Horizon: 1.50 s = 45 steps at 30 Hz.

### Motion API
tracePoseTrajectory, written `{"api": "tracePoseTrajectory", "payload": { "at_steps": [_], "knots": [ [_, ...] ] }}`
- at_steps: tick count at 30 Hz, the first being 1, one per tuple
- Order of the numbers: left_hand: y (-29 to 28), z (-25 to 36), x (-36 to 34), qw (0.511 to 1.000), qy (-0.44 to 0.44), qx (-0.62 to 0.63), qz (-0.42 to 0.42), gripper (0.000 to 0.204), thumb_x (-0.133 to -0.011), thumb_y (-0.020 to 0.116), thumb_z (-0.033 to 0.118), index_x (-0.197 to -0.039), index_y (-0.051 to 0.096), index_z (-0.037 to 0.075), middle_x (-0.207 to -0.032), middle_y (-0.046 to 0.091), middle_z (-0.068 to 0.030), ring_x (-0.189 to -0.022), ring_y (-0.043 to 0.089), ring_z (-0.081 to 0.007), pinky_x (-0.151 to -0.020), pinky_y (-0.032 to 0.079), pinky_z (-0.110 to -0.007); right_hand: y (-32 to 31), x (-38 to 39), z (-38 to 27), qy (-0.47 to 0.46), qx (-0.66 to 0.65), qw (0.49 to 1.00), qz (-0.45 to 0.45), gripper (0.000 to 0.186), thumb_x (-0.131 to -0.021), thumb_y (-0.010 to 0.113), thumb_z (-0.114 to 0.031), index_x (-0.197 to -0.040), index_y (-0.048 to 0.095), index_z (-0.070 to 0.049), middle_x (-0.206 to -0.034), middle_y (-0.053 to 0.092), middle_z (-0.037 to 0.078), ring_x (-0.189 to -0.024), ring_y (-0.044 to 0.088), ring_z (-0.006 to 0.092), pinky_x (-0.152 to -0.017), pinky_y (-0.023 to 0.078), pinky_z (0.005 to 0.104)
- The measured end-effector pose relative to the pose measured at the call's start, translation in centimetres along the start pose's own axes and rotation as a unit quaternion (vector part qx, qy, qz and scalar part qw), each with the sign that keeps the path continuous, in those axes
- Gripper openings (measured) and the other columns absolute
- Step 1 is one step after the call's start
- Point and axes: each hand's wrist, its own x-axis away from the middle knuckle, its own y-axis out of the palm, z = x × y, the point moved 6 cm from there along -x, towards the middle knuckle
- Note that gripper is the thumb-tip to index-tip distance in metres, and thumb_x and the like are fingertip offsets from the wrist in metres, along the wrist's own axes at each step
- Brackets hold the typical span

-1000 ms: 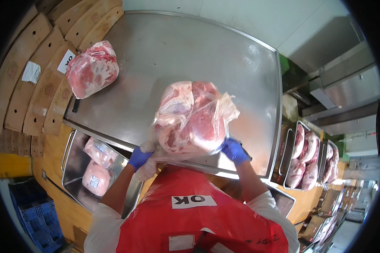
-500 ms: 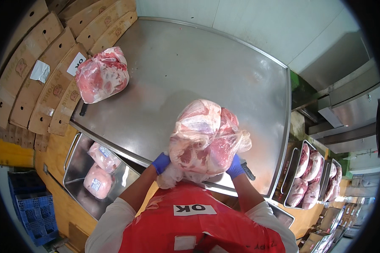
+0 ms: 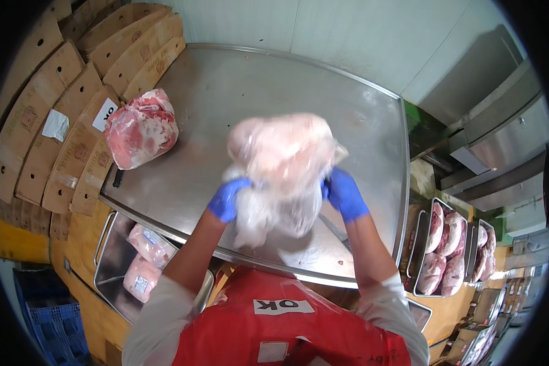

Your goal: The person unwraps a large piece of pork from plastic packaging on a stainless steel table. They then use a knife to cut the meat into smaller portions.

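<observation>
My left hand [image 3: 229,198], in a blue glove, is closed on the clear plastic bag [image 3: 256,216] around a large pale-pink piece of meat [image 3: 277,146]. My right hand [image 3: 343,192], also gloved, grips the bag's other side. The meat is blurred and appears raised over the steel worktable [image 3: 207,91], with loose plastic hanging below. A knife [image 3: 332,227] lies partly hidden beside my right wrist. Another piece of raw meat [image 3: 140,131] sits at the table's left, near a black handle [image 3: 118,178].
Stacked flattened cartons [image 3: 64,158] line the left side. A steel tub with two wrapped pieces [image 3: 141,277] is below left. Trays of several meat pieces [image 3: 451,235] stand at right. Blue plastic crates [image 3: 46,317] are at lower left, a pale wall [image 3: 348,30] behind the table.
Over the last half second both hands have moved up and away from my body, lifting the bagged meat, which now looks tilted and blurred, with more plastic hanging beneath it.
</observation>
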Motion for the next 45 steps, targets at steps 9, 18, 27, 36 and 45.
{"api": "tracePoseTrajectory", "payload": {
  "at_steps": [9,18,27,36,45],
  "knots": [
    [-1.8,-7.7,5.3,0.917,-0.266,0.056,0.291,0.010,-0.093,0.064,0.006,-0.102,0.068,0.008,-0.091,0.067,-0.0034,-0.083,0.066,-0.0164,-0.074,0.057,-0.033,-1.4,2.5,15.7,-0.062,0.621,0.780,-0.044,0.027,-0.096,0.059,-0.020,-0.096,0.075,0.001,-0.100,0.074,0.028,-0.094,0.073,0.0425,-0.084,0.056,0.0486],
    [-0.6,-7.5,13.7,0.907,-0.284,-0.202,0.236,0.030,-0.088,0.077,0.021,-0.106,0.074,-0.003,-0.097,0.077,-0.0152,-0.091,0.073,-0.0203,-0.079,0.058,-0.037,2.1,13.7,12.8,-0.157,0.588,0.793,-0.023,0.019,-0.096,0.061,-0.024,-0.095,0.069,-0.006,-0.083,0.068,0.025,-0.080,0.068,0.0476,-0.068,0.054,0.0532],
    [-4.7,-5.3,24.5,0.911,-0.234,-0.298,0.166,0.051,-0.084,0.077,0.017,-0.130,0.065,-0.001,-0.119,0.074,-0.0180,-0.110,0.072,-0.0296,-0.097,0.056,-0.040,-2.9,18.1,19.2,-0.039,0.654,0.751,-0.084,0.020,-0.095,0.064,-0.025,-0.104,0.076,-0.012,-0.086,0.074,0.018,-0.084,0.073,0.0407,-0.078,0.058,0.0506],
    [-7.7,-5.5,10.0,0.926,-0.039,-0.175,0.331,0.061,-0.091,0.076,0.010,-0.146,0.053,0.001,-0.130,0.066,-0.0124,-0.123,0.063,-0.0222,-0.107,0.050,-0.036,1.7,11.0,10.9,-0.009,0.592,0.796,-0.121,0.073,-0.092,0.078,-0.038,-0.153,0.052,-0.005,-0.149,0.057,0.020,-0.136,0.057,0.0318,-0.111,0.048,0.0412],
    [-4.8,-14.5,-2.4,0.884,-0.260,-0.174,0.347,0.036,-0.087,0.077,0.024,-0.113,0.075,0.000,-0.106,0.077,-0.0220,-0.100,0.075,-0.0341,-0.089,0.057,-0.045,10.1,-3.8,9.2,-0.094,0.326,0.941,0.001,0.082,-0.096,0.076,-0.040,-0.157,0.043,0.004,-0.157,0.049,0.026,-0.142,0.052,0.0360,-0.117,0.043,0.0430]
  ]
}}
